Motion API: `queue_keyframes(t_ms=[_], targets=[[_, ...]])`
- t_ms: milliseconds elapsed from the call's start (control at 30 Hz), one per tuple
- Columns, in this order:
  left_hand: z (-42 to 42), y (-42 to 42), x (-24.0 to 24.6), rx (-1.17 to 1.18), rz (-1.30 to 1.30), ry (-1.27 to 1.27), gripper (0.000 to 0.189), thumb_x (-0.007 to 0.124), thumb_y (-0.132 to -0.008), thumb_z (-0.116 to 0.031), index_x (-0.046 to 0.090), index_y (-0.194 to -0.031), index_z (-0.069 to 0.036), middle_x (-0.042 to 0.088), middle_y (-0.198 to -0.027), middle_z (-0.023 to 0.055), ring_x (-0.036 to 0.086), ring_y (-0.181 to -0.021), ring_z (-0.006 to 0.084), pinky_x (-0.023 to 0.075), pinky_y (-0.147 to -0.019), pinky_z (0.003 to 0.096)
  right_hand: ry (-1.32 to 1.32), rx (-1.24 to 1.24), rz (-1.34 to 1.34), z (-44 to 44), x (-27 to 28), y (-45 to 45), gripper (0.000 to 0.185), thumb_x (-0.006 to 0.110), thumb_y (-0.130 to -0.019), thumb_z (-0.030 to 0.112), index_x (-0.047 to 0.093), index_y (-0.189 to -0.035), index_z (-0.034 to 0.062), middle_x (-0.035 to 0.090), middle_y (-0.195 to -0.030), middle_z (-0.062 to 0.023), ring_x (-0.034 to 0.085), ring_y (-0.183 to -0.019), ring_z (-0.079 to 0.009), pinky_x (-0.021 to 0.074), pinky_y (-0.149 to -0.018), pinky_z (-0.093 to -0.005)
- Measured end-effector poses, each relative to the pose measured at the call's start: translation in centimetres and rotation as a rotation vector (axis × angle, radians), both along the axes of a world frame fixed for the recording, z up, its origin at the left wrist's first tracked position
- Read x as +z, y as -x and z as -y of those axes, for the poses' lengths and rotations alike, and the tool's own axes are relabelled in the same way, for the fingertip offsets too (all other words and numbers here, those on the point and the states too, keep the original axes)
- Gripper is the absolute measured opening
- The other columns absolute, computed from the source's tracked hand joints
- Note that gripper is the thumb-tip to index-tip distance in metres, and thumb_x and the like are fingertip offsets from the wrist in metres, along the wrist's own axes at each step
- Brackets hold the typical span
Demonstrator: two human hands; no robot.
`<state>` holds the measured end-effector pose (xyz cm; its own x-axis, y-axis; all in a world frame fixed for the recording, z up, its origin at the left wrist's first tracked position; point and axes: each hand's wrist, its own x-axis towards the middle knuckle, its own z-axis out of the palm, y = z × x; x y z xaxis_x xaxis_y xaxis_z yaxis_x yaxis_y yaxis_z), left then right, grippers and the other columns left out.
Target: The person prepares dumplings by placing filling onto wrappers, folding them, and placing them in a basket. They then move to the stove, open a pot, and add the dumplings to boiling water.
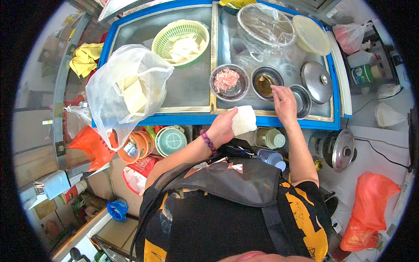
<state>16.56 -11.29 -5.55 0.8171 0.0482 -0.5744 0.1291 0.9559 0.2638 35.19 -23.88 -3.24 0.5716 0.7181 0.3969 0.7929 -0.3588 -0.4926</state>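
My left hand (222,127) grips a pale, thin square wrapper (245,120) at the freezer's front edge. My right hand (284,100) is at the near right rim of a steel bowl of brown liquid (264,85), its fingertips close together over the rim; whether they pinch something small cannot be seen. Left of that bowl stands a steel bowl of pink minced meat (226,80). Another small steel bowl (301,101) is partly behind my right hand. A green plastic basket (180,42) holds folded pale pieces. Stacked yellowish wrappers (135,98) lie in a clear plastic bag (104,77) on the left.
The blue-framed glass top (188,93) carries the bowls. Farther right are a steel lid (316,82), a pale round lid (312,35) and a large plastic-covered bowl (265,26). Below the near edge are a green colander (171,140), orange baskets (136,149) and plastic containers (269,138).
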Motion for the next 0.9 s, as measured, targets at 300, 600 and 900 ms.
queue_keyframes(t_ms=[300,600,900], targets=[[1.9,-5.2,-1.3,0.185,0.001,0.034,0.040,0.030,-0.099,-0.026,0.045,-0.122,0.003,0.055,-0.119,0.0159,0.055,-0.108,0.0297,0.0439,-0.094,0.0456,-0.070,0.118,-0.190,2.8,-0.7,1.0,0.015,0.060,-0.082,0.005,0.066,-0.095,0.0029,0.065,-0.090,-0.0122,0.060,-0.084,-0.0274,0.0474,-0.075,-0.0349],[2.8,-6.5,-2.1,0.303,-0.004,0.044,0.041,0.029,-0.098,-0.026,0.043,-0.125,0.002,0.053,-0.123,0.0150,0.052,-0.113,0.0291,0.0398,-0.099,0.0440,-0.175,0.013,-0.293,2.1,-1.4,0.7,0.016,0.058,-0.085,0.008,0.065,-0.099,0.0022,0.064,-0.094,-0.0136,0.060,-0.086,-0.0276,0.0471,-0.077,-0.0340],[2.9,-6.8,-1.2,0.308,0.046,0.051,0.041,0.029,-0.098,-0.024,0.041,-0.126,0.003,0.052,-0.123,0.0155,0.051,-0.114,0.0298,0.0400,-0.099,0.0457,-0.187,0.118,-0.490,3.8,-0.7,1.1,0.014,0.056,-0.086,0.005,0.064,-0.097,0.0004,0.064,-0.090,-0.0124,0.060,-0.085,-0.0235,0.0464,-0.077,-0.0315]])
